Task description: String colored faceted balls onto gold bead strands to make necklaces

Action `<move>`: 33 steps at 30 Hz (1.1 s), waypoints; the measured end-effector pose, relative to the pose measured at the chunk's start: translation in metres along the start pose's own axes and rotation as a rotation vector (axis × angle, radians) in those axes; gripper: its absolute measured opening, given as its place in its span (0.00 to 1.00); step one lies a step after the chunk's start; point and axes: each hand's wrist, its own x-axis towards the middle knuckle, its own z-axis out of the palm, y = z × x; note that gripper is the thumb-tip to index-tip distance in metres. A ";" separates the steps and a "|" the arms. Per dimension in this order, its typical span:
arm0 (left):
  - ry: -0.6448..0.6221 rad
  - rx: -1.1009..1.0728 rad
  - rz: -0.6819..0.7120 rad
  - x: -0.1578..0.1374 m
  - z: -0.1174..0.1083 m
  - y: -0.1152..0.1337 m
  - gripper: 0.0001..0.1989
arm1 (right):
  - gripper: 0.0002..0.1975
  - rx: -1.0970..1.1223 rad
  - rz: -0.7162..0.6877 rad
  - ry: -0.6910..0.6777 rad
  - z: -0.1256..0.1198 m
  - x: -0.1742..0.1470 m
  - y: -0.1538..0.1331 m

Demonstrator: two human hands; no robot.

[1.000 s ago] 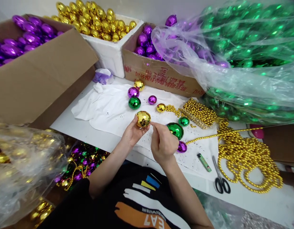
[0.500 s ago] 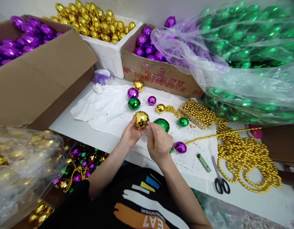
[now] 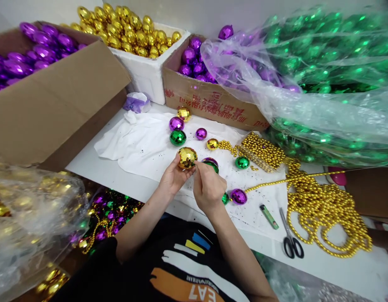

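My left hand (image 3: pixel 175 178) has its fingers wrapped round a shiny gold faceted ball (image 3: pixel 187 157) above the white cloth (image 3: pixel 137 144). Pressed close to the ball's right side, my right hand (image 3: pixel 209 188) is closed in a pinch; what it pinches is too small or hidden to make out. Behind the right knuckles, a green ball (image 3: pixel 213 166) and a purple ball (image 3: pixel 210 160) show in part. Another purple ball (image 3: pixel 238 196) lies to the right of that hand, joined to a gold bead string (image 3: pixel 266 182). Beyond the left hand sit a green ball (image 3: pixel 178 137), a purple ball (image 3: pixel 176 123) and a gold ball (image 3: pixel 183 113).
Scissors (image 3: pixel 291 241) and a green lighter (image 3: pixel 269 217) lie at the right, beside heaped gold bead strands (image 3: pixel 326 209). Boxes of purple balls (image 3: pixel 42 40) and gold balls (image 3: pixel 134 33) line the back. A plastic bag of green balls (image 3: pixel 332 50) bulges at the far right.
Behind my right hand the green ball has shifted, and a purple ball now shows beside it. The right hand has moved slightly left; the left hand still holds the gold ball.
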 end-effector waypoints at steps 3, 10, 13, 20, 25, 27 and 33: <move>-0.003 -0.001 0.005 -0.001 0.000 0.001 0.16 | 0.15 0.013 0.009 0.008 -0.001 0.001 0.000; 0.019 -0.014 0.013 -0.001 0.003 0.001 0.13 | 0.11 -0.012 0.027 -0.038 0.008 0.000 0.001; -0.016 0.008 0.030 -0.004 0.004 0.001 0.13 | 0.07 -0.069 0.115 -0.117 0.012 -0.002 0.002; -0.198 0.206 0.137 -0.028 0.018 0.014 0.14 | 0.10 0.303 0.512 -0.248 -0.029 0.003 0.007; -0.243 0.365 0.369 -0.031 0.057 0.025 0.05 | 0.09 0.429 0.664 -0.378 -0.059 0.007 0.027; -0.302 0.382 0.373 -0.031 0.077 0.027 0.07 | 0.09 0.381 0.639 -0.382 -0.067 0.011 0.036; -0.357 0.219 0.298 -0.046 0.140 0.023 0.09 | 0.12 0.441 0.557 -0.210 -0.074 0.051 0.044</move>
